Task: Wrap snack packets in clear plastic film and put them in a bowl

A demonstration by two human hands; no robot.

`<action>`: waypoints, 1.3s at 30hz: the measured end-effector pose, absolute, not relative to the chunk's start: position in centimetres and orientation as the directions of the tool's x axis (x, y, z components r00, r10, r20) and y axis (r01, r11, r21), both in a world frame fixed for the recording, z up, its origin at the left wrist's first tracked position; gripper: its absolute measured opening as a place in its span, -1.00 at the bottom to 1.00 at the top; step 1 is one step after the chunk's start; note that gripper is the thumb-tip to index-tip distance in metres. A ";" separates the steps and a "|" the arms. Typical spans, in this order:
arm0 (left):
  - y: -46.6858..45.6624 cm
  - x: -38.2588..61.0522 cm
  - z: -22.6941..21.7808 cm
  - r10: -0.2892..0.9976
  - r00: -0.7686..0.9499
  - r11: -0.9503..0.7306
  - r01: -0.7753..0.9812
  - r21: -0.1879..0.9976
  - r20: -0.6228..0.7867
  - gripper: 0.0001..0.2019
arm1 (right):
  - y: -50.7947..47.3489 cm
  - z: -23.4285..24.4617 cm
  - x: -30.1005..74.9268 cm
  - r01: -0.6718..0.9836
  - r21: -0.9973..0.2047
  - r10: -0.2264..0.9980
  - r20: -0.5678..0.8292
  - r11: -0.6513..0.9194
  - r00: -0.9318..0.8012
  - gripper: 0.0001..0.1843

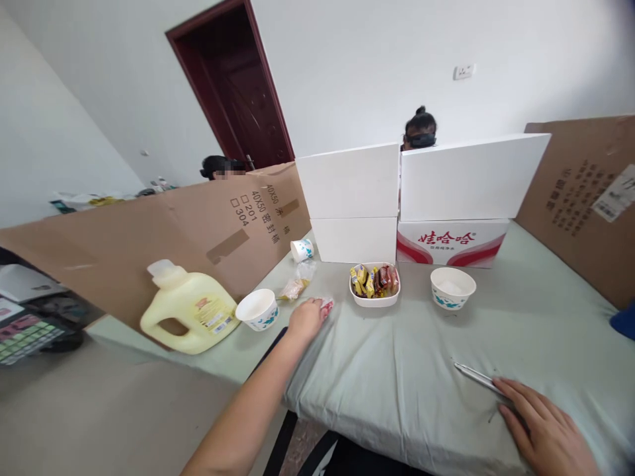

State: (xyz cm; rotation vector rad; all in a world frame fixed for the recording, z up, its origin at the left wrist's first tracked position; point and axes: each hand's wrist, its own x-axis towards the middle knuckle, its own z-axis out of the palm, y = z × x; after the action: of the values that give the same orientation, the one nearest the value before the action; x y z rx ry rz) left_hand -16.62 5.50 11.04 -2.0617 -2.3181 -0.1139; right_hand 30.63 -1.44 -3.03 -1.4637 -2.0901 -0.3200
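Note:
My left hand (305, 320) reaches to the left-middle of the table, fingers curled on a small red-and-clear wrapped packet (326, 305). Beyond it lies a clear plastic bag (297, 283) with pale contents. My right hand (546, 423) rests low on the right, its fingers closed over the rear end of slim silver tongs (475, 375), whose tips point left and away. Between and beyond the hands stands a white dish (374, 302) of yellow and red wrapped snacks. Farther right is a paper bowl (452, 297) with something white inside.
Another paper bowl (260, 317) and a yellow detergent jug (196, 311) stand on the left; a paper cup (302, 250) lies tipped behind. White boxes (354, 198) and cardboard panels (208, 244) border the green cloth (387, 383). Two people sit beyond them.

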 end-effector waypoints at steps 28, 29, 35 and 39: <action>-2.1 -1.1 0.8 0.799 0.050 -0.505 0.598 0.622 0.600 -0.51 | -3.8 2.2 24.9 0.841 -0.390 0.907 0.341 0.376 -0.247 -0.64; -1.9 -1.2 0.7 0.798 0.066 -0.508 0.609 0.610 0.599 -0.49 | -3.7 1.6 26.3 0.863 -0.372 0.911 0.357 0.343 -0.209 -0.64; -1.1 -1.5 0.5 0.882 0.094 -0.443 0.506 0.740 0.463 -0.54 | -3.4 0.6 27.3 0.934 -0.285 0.827 0.562 0.217 -0.021 -0.68; -1.3 -1.3 1.5 0.898 0.088 -0.428 0.394 0.813 0.430 -0.80 | -3.7 1.8 21.3 0.779 -0.418 0.794 0.586 0.467 -0.162 -0.74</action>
State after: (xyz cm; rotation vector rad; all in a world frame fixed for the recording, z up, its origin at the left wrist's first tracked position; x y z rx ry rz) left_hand -1.32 -1.30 1.49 -2.6211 -1.7748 -1.8484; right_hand 21.29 -3.69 1.84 -1.3107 -1.9364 0.0236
